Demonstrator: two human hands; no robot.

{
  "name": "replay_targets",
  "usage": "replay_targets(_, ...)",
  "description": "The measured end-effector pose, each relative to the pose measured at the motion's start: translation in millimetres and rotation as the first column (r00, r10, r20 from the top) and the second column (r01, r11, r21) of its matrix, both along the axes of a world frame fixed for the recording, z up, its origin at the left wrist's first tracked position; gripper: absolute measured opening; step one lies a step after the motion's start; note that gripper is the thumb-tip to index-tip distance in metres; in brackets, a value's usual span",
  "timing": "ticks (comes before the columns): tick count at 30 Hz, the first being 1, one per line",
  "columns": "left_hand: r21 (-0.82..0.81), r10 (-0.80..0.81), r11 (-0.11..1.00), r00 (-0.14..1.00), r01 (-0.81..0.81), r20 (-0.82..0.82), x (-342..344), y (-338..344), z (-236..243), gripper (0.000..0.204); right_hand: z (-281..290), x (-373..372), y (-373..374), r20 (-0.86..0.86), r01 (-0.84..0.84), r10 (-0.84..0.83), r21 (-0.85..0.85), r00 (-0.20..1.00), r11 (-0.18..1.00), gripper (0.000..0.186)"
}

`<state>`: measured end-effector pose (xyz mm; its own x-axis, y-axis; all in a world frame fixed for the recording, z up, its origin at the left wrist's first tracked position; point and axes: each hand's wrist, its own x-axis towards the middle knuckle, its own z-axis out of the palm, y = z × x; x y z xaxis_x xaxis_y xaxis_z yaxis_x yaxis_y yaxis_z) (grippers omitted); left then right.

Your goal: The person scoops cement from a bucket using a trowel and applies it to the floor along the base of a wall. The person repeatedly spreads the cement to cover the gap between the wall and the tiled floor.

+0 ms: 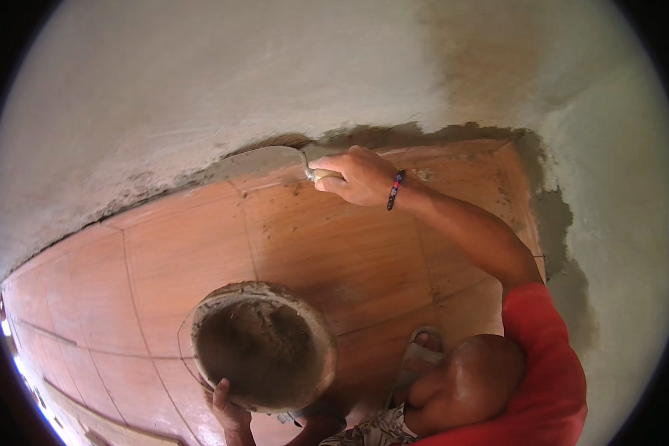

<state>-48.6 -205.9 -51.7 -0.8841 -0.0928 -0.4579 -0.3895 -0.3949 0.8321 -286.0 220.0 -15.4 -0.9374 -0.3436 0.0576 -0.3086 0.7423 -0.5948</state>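
Presently, right hand [357, 177]: gripping trowel [277, 158]; left hand [231, 414]: clasping bucket [322, 338]. Possible fault: mortar [385, 137] dropping onto tiles [182, 275], from overtilting.

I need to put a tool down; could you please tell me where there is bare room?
The tiled floor is open up-left of the bucket and between bucket and right forearm. It is crowded around the left hand and sandalled foot, and at the wall, where the right hand holds the trowel.
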Motion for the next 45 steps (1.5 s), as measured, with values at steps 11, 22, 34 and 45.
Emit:
replay_targets(11,0.094,0.007,0.996,1.000,-0.006,-0.004,-21.1,5.1,32.5,0.080,75.5,99.6,15.6,-0.157,-0.114,0.124,0.073,0.980,0.991,0.029)
replay_targets(22,-0.269,0.095,0.956,0.992,-0.114,-0.083,-70.2,-62.3,74.7,0.061,68.8,106.4,-75.0,0.084,-0.314,0.309,0.434,0.947,0.844,0.033)
replay_targets(34,-0.340,-0.239,0.916,0.970,0.214,-0.033,-130.4,-99.2,71.5,0.041,117.5,38.9,-234.5,-0.074,-0.293,0.635,0.842,0.769,0.452,0.030)
replay_targets(45,-0.512,-0.578,0.732,0.808,0.450,-0.115,-173.7,-91.2,59.4,0.031,82.8,26.5,-315.0,0.420,-0.609,0.776,0.791,0.470,-0.060,0.026)
